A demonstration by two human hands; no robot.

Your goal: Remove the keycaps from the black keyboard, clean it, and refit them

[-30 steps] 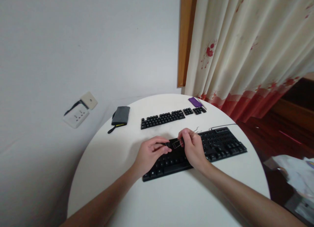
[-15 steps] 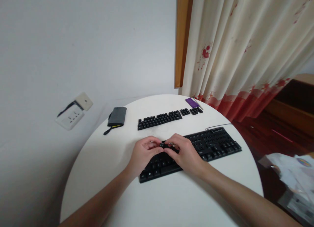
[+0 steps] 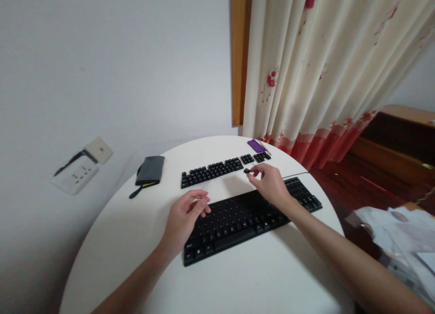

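Observation:
A small black keycap (image 3: 246, 171) is pinched at the fingertips of my right hand (image 3: 270, 182), above the white table just short of a row of loose keycaps (image 3: 214, 170). A thin pale bit shows by these fingers, too small to name. My left hand (image 3: 185, 214) hovers at the left end of the black keyboard (image 3: 234, 223), its fingers loosely curled and apart from the thumb, with nothing visible in them. Bare key posts show over much of the keyboard's upper part, while keys remain along its front rows. My right forearm hides part of its right side.
Two small blocks of keycaps (image 3: 254, 158) continue the row to the right. Behind them lies a purple item (image 3: 256, 146) beside a thin stick. A grey pouch (image 3: 150, 170) with a black loop rests at the left on the round white table (image 3: 136, 241). A cable (image 3: 295, 174) runs off right.
My hands have parted. The right one has moved up and away from the keyboard with the keycap, toward the loose row; the left has drawn back slightly left. The view has shifted a little.

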